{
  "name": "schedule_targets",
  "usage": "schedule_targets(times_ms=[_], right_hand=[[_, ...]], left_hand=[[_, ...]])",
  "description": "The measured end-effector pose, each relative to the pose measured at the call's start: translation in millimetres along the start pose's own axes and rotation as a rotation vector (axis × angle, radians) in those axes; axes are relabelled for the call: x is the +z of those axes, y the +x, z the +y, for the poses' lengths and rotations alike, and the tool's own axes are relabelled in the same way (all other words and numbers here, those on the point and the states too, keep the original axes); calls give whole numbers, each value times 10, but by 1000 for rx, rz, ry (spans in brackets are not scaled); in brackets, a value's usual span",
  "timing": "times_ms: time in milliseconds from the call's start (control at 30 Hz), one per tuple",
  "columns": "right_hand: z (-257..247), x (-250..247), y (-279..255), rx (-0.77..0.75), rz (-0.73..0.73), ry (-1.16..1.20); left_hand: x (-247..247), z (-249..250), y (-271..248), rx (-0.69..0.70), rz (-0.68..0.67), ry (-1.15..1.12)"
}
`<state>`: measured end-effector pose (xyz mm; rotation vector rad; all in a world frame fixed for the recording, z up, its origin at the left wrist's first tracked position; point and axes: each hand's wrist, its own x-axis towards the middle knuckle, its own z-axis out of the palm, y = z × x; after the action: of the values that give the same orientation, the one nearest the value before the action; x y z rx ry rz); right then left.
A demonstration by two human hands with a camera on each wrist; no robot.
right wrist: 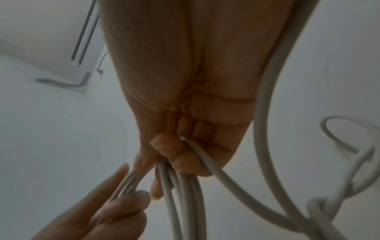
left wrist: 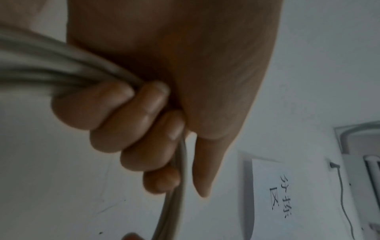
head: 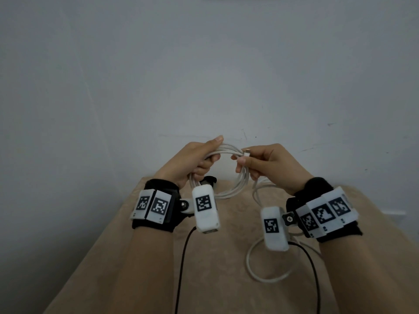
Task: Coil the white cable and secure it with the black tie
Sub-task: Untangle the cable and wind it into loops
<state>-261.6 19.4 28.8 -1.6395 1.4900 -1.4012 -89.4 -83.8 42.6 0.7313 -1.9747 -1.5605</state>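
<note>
both hands, left (head: pixel 192 163) and right (head: pixel 269 165), grip the white cable (head: pixel 235 177) coil above the beige tabletop (head: pixel 215 257); a black tie (head: pixel 209 179) sits partly hidden behind the left hand.

- Both hands are raised above a beige table (head: pixel 204 279), with open air on all sides of the two grips.
- Between the left hand (head: pixel 192 162) and the right hand (head: pixel 269 164), the coiled white cable (head: pixel 235 186) spans the gap; the ring's open middle hangs just below the grips.
- Beyond the grips stands a plain wall (head: pixel 204 64), close behind the fingertips.
- Below the right-hand grip, a loose cable tail loops down onto the table, crossing that path.
- Below the left-hand grip, something black (head: pixel 209 179) lies on the table, partly hidden.
- Two black wires (head: pixel 181 268) trail from the wrist cameras toward the person, crossing the table on the near side.
</note>
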Motion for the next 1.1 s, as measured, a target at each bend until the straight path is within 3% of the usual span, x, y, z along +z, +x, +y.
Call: schedule_targets(times_ms=[133,333,633,767,1000,1100], right_hand=[[-59,53,-12,-17,-79,-192],[-91,93,-11,-29,-53,-249],[-58,54,19,-12,88,-77],[13,-71,29,13,218,-156],[64,-195,-45,129,42,-248],[76,-194,-30,118,122,-234]], left_hand=[[99,26,-9,-35,-74,159],[126,20,7,39,-35,254],[78,-30,32,86,24,156],[-32,-60,35,79,116,7],[-173,-57,14,82,246,-213],[-205,-52,1,85,284,-282]])
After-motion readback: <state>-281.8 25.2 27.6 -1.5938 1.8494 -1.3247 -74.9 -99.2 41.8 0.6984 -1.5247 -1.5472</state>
